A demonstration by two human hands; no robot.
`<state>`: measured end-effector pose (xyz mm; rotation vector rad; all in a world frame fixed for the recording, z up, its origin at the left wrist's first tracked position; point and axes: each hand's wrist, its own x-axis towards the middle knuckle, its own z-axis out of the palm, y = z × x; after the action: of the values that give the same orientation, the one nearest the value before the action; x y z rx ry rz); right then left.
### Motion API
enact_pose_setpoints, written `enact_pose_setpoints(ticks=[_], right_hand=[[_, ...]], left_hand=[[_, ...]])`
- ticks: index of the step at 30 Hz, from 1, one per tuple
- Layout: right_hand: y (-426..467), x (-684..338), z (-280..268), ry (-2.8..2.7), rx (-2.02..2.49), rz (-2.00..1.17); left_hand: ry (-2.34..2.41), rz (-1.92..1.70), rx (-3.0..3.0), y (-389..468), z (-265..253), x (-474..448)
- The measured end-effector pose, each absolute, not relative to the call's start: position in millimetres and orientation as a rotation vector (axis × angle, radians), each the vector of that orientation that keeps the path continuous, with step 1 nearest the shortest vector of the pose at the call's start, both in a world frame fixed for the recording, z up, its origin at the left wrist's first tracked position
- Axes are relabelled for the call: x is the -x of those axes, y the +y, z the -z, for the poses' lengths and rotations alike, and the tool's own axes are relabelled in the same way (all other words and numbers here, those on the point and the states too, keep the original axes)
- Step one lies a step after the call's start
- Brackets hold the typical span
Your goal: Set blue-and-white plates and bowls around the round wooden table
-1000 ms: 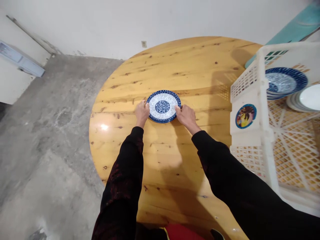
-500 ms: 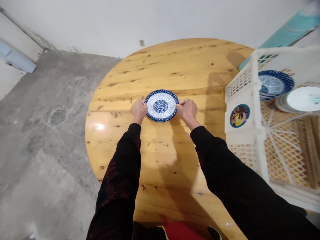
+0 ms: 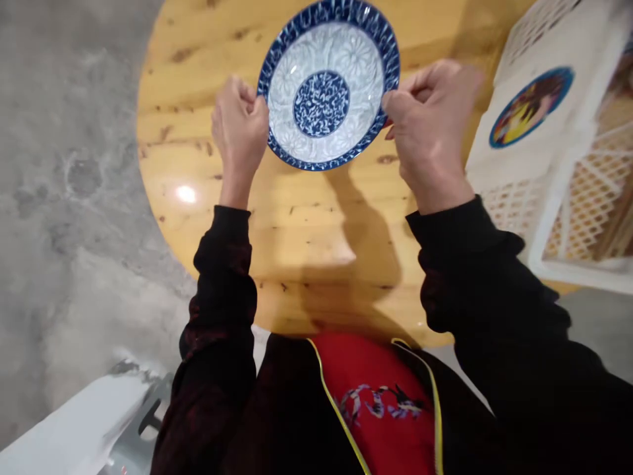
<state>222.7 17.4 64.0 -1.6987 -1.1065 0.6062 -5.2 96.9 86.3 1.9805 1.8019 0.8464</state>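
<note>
A blue and white patterned plate [image 3: 327, 82] is lifted above the round wooden table [image 3: 173, 152], tilted slightly toward me. My left hand [image 3: 241, 128] grips its left rim. My right hand [image 3: 429, 125] pinches its right rim. Both arms wear black sleeves. The plate's shadow falls on the table below it.
A white plastic crate [image 3: 544, 165] with a round colourful sticker [image 3: 531, 105] stands on the table at the right. Grey concrete floor [image 3: 64, 198] lies to the left. A red apron with yellow trim [image 3: 376, 402] shows below. A white and grey object [image 3: 99, 429] sits bottom left.
Both hands have lifted the plate off the table and brought it closer to me. The view has tilted down, so the crate's dishes are out of sight.
</note>
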Motion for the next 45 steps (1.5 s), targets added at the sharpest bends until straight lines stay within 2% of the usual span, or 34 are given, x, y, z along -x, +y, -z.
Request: enact_pose_setpoints(ticks=[4,11,18,24,37,45], right_hand=[[-55,-208,-72,-1.086,1.701,-0.593],[-187,-176,-19,-0.878,1.822,-0.753],[-271,-142,9,-0.798,1.965,-0.817],[-293,-129,16,-0.843,2.016,-0.912],[-285,-131,31,-0.886,1.989,-1.011],[-307,-153,44,-0.779,1.705,-1.162]], left_hand=[[1.677,-0.739,-1.998,27,-92,23],[1.612,-0.681,-1.862,-102,-35,57],[1.608,-0.557,-1.668,-180,-5,81],[1.790,-0.438,-1.633,-205,2,92],[1.926,-0.488,-1.584,-200,14,85],[1.885,-0.650,-1.292,-219,20,99]])
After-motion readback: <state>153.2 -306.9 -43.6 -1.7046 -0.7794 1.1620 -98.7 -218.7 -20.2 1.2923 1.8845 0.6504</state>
